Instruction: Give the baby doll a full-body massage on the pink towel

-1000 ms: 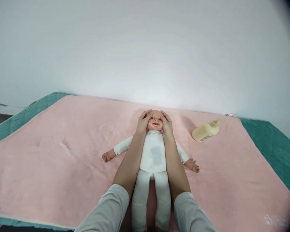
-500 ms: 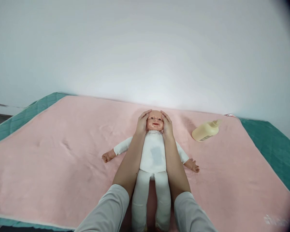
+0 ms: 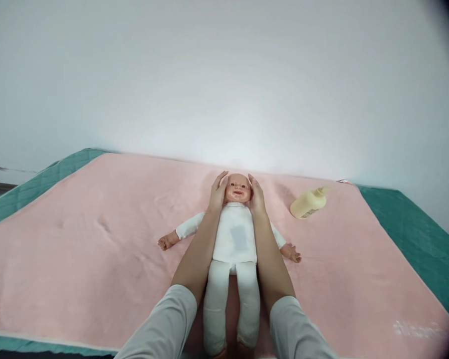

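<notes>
A baby doll (image 3: 235, 234) lies on its back, arms spread, with a white cloth body and a grey-blue patch on its chest. My left hand (image 3: 217, 192) is at the left side of the doll's head (image 3: 238, 188), its fingers stretched out and pointing away from me. On the other side, my right hand (image 3: 257, 194) mirrors it, fingers also straight, palm facing the head. Both palms are turned inward and mostly hidden, so how firmly they touch the head cannot be made out. My forearms run along the two sides of the doll's body, over its upper arms.
To the right of the doll stands a pale yellow pump bottle (image 3: 308, 203). Everything rests on a pink blanket (image 3: 97, 259), spread over a green quilted cover (image 3: 404, 224) that shows at the sides. A plain white wall (image 3: 224, 85) rises directly behind.
My fingers have slipped from the doll's forehead to the sides of its head and straightened. The view has shifted slightly, so the bottle appears further left.
</notes>
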{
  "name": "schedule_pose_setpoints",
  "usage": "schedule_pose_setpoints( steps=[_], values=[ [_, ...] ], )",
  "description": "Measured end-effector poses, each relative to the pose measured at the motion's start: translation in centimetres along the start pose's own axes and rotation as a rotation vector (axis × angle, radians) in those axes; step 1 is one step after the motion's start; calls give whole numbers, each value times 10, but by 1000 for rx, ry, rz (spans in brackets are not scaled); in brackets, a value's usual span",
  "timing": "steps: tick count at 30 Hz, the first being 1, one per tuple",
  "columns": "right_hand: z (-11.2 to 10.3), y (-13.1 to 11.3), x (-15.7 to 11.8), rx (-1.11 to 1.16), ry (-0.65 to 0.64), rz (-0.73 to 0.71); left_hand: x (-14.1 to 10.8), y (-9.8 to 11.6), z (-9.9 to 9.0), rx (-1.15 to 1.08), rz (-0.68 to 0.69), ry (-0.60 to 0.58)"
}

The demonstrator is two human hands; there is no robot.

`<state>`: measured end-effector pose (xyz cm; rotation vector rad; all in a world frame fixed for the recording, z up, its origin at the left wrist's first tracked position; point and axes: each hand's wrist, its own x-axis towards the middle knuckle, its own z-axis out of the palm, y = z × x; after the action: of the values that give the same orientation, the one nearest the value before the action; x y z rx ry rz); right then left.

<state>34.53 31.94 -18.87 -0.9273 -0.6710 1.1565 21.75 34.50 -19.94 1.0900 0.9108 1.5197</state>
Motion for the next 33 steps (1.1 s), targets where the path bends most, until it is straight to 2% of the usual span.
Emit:
schedule_pose_setpoints(
  steps=[3,6,9,12,17,28,33],
  values=[
    [-13,-8,-11,-227,-96,-134,-12,13,-8,216,113,-68],
    [-21,-14,-27,-385,-187,-184,-25,21,-15,366,141,-182],
    [-20,-13,-37,-432,-164,-186,-35,20,-19,432,138,-276],
    [-16,-7,-40,-415,-136,-195,-39,14,-20,372,124,-310],
    [-16,2,-36,-352,-167,-201,-39,9,-23,285,79,-335],
    [-27,7,-29,-341,-225,-229,-32,18,-27,202,10,-394],
    [-32,4,-28,-316,-276,-183,-31,19,-31,202,12,-423]
  ],
)
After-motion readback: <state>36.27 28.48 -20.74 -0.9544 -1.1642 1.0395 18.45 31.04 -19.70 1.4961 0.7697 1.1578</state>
